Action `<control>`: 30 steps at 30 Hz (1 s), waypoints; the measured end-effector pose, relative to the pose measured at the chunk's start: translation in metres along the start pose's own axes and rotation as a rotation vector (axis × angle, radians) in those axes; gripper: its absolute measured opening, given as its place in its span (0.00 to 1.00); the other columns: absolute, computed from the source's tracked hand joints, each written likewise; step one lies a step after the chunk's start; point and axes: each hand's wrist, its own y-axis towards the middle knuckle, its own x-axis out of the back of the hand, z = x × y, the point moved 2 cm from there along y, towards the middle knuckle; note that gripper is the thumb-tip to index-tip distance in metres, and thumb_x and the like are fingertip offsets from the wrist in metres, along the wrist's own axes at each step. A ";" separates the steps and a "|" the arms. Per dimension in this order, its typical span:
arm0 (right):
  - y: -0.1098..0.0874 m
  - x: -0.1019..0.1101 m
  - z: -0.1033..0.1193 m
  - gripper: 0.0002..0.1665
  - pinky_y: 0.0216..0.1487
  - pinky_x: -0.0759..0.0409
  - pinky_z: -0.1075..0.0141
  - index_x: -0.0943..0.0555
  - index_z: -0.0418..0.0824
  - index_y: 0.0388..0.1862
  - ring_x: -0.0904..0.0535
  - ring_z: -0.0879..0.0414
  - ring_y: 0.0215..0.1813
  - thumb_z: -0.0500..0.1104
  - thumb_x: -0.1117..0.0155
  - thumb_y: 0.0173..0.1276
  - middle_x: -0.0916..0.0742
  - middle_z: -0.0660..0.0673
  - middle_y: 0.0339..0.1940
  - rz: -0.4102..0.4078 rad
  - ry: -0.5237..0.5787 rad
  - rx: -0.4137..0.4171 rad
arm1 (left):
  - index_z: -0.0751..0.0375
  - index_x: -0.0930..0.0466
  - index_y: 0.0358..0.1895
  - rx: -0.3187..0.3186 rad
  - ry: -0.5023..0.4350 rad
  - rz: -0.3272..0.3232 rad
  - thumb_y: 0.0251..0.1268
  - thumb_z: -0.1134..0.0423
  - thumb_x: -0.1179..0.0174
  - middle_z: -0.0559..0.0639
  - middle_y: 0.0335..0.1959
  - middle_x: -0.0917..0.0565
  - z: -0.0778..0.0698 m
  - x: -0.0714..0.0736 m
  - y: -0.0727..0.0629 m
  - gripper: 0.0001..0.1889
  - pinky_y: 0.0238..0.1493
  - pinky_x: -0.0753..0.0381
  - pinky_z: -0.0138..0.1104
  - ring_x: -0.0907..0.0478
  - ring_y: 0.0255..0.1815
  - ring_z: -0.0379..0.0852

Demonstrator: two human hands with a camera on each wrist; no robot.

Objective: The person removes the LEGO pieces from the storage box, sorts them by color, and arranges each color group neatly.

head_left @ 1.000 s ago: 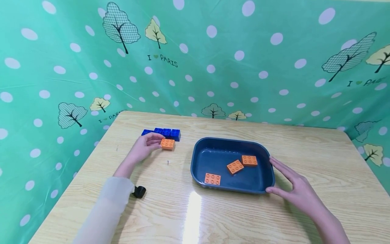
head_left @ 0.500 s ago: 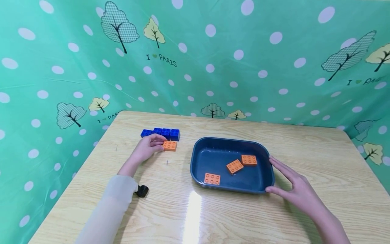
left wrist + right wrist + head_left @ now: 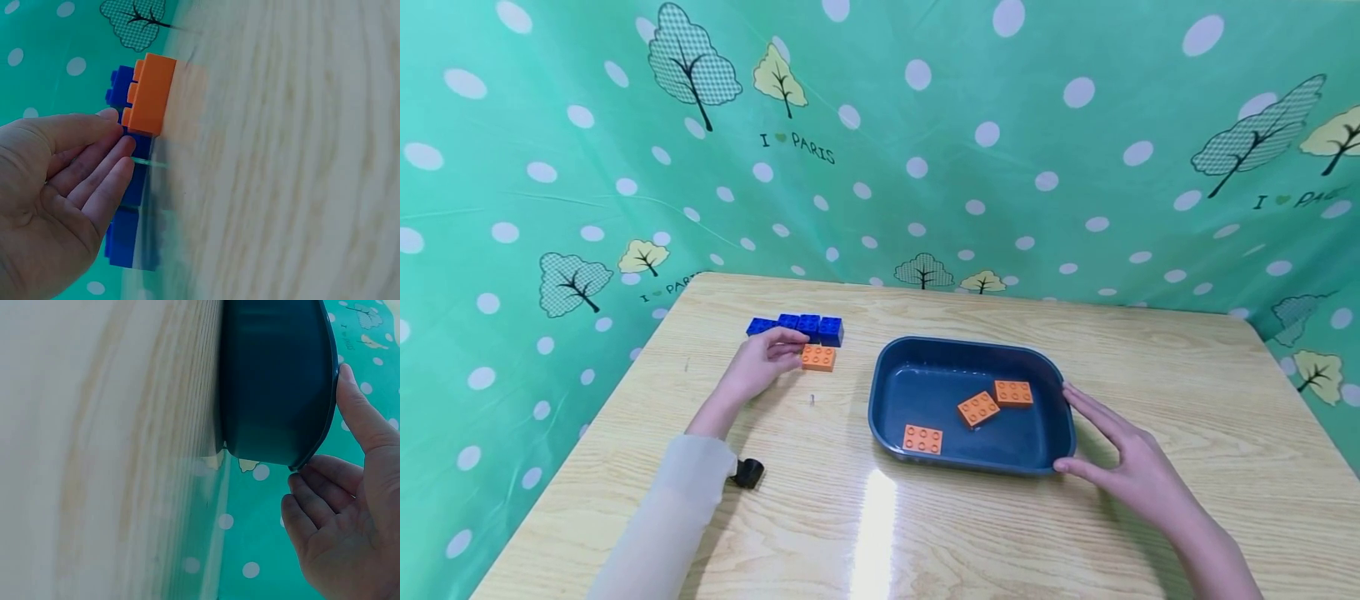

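Note:
Orange toy building brick [image 3: 817,357] lies on the table with its studs up, in front of a row of blue building bricks [image 3: 831,331]. My left hand [image 3: 763,364] is at its left end, thumb and fingers loosely bent, fingertips right at the end of the brick. From the left wrist view, the thumb tip reaches the corner of that brick [image 3: 152,94], the other fingers below it. A dark blue rectangular dish [image 3: 925,350] holds 3 orange bricks [image 3: 978,410]. My right hand [image 3: 1123,454] touches its right end, thumb and fingers spread along the rim [image 3: 334,381].
The wooden table [image 3: 1150,358] runs back to a green polka-dot cloth [image 3: 1000,167]. A black object [image 3: 748,473] shows at the left sleeve cuff. Light glares off the tabletop [image 3: 874,525] in front of the dish.
My left hand and the orange brick have shifted slightly right and toward me since a second ago, then stayed nearly still. The right hand and the dish have not visibly moved.

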 end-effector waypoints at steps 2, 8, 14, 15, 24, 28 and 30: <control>0.000 0.000 0.000 0.53 0.57 0.30 0.27 0.38 0.58 0.78 0.33 0.29 0.71 0.50 0.22 0.56 0.30 0.39 0.77 -0.003 0.001 0.004 | 0.60 0.24 0.61 0.000 -0.001 -0.007 0.69 0.68 0.39 0.59 0.63 0.20 -0.002 0.001 -0.001 0.18 0.65 0.20 0.46 0.23 0.66 0.57; 0.000 0.000 0.000 0.53 0.57 0.31 0.27 0.38 0.58 0.78 0.33 0.29 0.71 0.50 0.22 0.56 0.30 0.39 0.77 -0.005 0.002 0.009 | 0.62 0.24 0.60 -0.036 -0.011 -0.015 0.70 0.69 0.40 0.61 0.62 0.20 -0.013 0.004 -0.007 0.17 0.65 0.20 0.45 0.23 0.66 0.58; 0.000 0.000 0.000 0.53 0.57 0.31 0.27 0.39 0.58 0.78 0.33 0.29 0.71 0.51 0.22 0.57 0.30 0.39 0.77 -0.003 0.000 0.005 | 0.64 0.23 0.60 -0.102 -0.029 -0.013 0.70 0.70 0.41 0.62 0.60 0.19 -0.025 0.002 -0.009 0.16 0.62 0.18 0.36 0.22 0.65 0.58; 0.000 0.000 0.000 0.53 0.57 0.31 0.27 0.39 0.58 0.78 0.33 0.29 0.72 0.50 0.22 0.57 0.30 0.39 0.77 -0.003 0.001 0.005 | 0.64 0.23 0.59 -0.108 -0.037 -0.009 0.70 0.70 0.41 0.62 0.60 0.19 -0.027 0.001 -0.010 0.16 0.60 0.17 0.34 0.22 0.64 0.58; 0.000 0.000 0.000 0.53 0.58 0.31 0.26 0.39 0.58 0.78 0.34 0.28 0.72 0.50 0.22 0.57 0.30 0.40 0.77 0.001 0.008 0.004 | 0.67 0.24 0.60 -0.158 -0.120 0.034 0.70 0.72 0.42 0.65 0.61 0.20 -0.050 -0.009 -0.015 0.16 0.59 0.17 0.30 0.22 0.65 0.59; -0.001 0.000 0.000 0.52 0.58 0.31 0.26 0.39 0.58 0.79 0.35 0.30 0.73 0.51 0.23 0.58 0.31 0.40 0.77 0.007 0.009 -0.004 | 0.66 0.23 0.58 -0.185 -0.145 0.043 0.69 0.73 0.41 0.65 0.60 0.19 -0.060 -0.017 -0.019 0.16 0.59 0.17 0.30 0.22 0.64 0.59; -0.002 -0.002 -0.001 0.52 0.58 0.31 0.26 0.39 0.58 0.79 0.35 0.32 0.74 0.52 0.23 0.58 0.31 0.40 0.77 0.009 0.005 -0.006 | 0.65 0.22 0.58 -0.199 -0.155 0.057 0.68 0.72 0.39 0.63 0.60 0.19 -0.065 -0.024 -0.023 0.16 0.61 0.18 0.32 0.22 0.64 0.58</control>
